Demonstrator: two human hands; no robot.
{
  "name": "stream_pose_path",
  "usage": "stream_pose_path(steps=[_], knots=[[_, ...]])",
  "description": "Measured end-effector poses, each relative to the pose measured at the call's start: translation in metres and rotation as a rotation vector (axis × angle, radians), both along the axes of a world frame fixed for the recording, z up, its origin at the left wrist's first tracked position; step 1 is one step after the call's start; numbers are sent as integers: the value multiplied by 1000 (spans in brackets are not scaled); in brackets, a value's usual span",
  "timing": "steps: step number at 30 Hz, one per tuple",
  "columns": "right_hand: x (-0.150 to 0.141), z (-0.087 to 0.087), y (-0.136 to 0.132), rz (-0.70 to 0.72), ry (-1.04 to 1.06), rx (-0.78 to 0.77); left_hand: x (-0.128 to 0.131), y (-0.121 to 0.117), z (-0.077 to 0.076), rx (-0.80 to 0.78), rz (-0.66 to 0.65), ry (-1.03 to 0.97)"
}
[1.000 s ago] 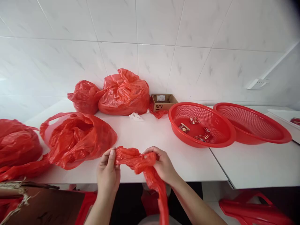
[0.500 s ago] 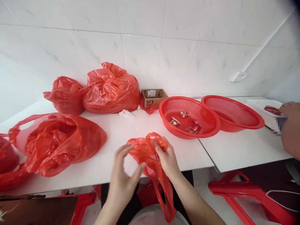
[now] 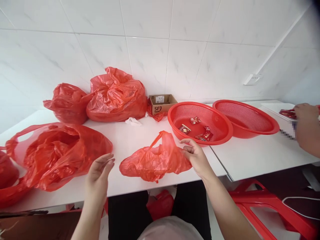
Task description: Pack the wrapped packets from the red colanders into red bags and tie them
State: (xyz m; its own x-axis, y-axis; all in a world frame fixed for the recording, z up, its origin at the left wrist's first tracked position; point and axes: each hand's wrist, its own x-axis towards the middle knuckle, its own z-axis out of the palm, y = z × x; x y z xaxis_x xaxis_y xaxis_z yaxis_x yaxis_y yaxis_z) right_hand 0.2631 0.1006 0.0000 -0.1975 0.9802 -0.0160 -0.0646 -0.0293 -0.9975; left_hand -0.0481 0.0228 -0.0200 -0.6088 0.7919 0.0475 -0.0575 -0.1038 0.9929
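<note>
A crumpled red plastic bag (image 3: 155,161) with its handle loop standing up lies in front of me near the table's front edge. My right hand (image 3: 197,158) is at the bag's right end, the index finger stretched out and the other fingers bent against the plastic; the thumb is mostly hidden. To the left, my left hand (image 3: 98,173) is off the bag, fingers loosely curled and the thumb a little apart, with nothing visible in it. Beside it sits a big open red bag (image 3: 62,153) stuffed with crumpled red plastic.
Small dark-red packets (image 3: 185,129) lie in a red perforated basket (image 3: 200,106), with another red basket (image 3: 246,116) beside it. Tied red bags (image 3: 116,96) and a small cardboard box (image 3: 162,105) stand along the wall. Another person's hand (image 3: 307,116) is at far right.
The bag has come down from my hands and spread out in front of me. My left hand has moved left, away from it. My right hand has shifted slightly right.
</note>
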Motion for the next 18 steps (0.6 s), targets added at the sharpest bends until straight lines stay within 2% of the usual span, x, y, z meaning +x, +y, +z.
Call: stream_pose_path(steps=[2,3,5,8,10,11,12,14,16,18], knots=[[-9,5,-4,84,-59,45,20,-1,9,117,19,368],[-15,8,-6,148,-88,63,30,0,13,155,-27,551],[-24,14,-9,255,-144,112,50,3,22,140,-211,810],[-30,18,-6,273,-234,215,71,7,28,-40,-584,970],[-28,18,-1,230,-298,277,78,11,26,-139,-760,992],[-26,18,1,202,-334,296,80,12,24,-177,-787,969],[-22,19,2,160,-374,315,81,14,22,-202,-770,906],[-17,27,-5,22,-462,398,79,18,19,-213,-648,712],[-17,42,-21,-132,-517,565,77,22,18,-188,-537,535],[-25,55,-43,-141,-497,749,76,24,19,-155,-489,433]])
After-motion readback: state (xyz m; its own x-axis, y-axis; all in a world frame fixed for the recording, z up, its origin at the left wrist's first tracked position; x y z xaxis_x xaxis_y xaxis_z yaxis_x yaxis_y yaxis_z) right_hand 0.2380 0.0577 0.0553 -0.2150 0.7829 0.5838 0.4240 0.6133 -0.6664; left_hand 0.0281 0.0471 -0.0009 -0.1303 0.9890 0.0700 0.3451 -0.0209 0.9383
